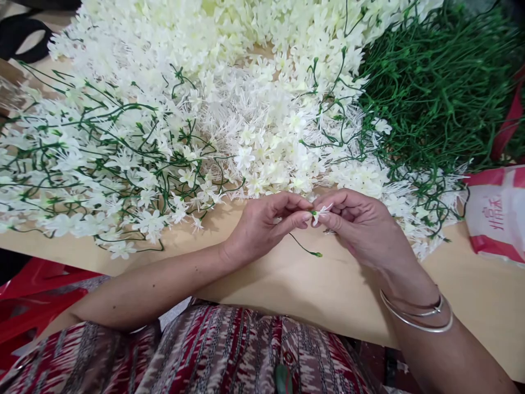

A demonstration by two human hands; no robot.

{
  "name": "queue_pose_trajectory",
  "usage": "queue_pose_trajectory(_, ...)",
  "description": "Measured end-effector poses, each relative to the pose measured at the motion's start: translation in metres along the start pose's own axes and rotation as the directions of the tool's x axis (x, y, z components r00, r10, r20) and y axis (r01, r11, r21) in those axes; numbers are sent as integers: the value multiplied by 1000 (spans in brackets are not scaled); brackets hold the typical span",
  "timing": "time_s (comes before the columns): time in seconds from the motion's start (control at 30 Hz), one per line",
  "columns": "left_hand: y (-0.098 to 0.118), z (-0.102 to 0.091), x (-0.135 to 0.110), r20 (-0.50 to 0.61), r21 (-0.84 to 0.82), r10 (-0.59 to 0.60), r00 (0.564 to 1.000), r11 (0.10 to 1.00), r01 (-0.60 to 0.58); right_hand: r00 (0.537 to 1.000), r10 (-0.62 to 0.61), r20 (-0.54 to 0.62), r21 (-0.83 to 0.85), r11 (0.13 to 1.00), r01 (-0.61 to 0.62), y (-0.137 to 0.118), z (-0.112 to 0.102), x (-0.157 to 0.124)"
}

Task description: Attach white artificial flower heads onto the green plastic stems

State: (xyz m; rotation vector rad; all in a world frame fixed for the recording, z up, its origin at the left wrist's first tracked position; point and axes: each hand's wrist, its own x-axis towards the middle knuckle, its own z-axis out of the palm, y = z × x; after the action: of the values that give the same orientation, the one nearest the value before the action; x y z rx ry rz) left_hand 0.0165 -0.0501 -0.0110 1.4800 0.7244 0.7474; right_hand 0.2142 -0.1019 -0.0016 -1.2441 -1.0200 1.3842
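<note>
Close to the table's front edge, my two hands meet fingertip to fingertip. My left hand (273,221) pinches a thin green plastic stem (302,247), whose free end hangs below the fingers with a small bud-like tip. Between the hands shows a small white artificial flower (321,214), its petals pinched by the thumb and fingers of my right hand (356,224). Stem and flower touch or nearly touch at the left fingertips; the exact joint is hidden by the fingers.
Loose white petals and flowers (262,109) heap across the table (262,273). Flowers on green stems (123,158) lie to the left. Bare green stems (438,87) pile at the back right, near a red and white bag (498,210). A red plastic stool (45,279) stands at lower left.
</note>
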Motion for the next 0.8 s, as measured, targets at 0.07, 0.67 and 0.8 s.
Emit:
queue_pose_trajectory(0.07, 1, 0, -1, -12, 33, -17, 1000, 999, 17, 1000, -10, -8, -16, 1000, 10, 1, -1, 0)
queue_pose_trajectory(0.67, 3, -3, -1, 35, 118, 28, 999, 993, -32, 998, 8, 60, -117, 993, -1, -6, 1, 2)
queue_pose_trajectory(0.8, 8, -2, 0, 46, 93, 105, 993, 990, -109, 999, -11, 53, -97, 995, 16, -6, -3, -1)
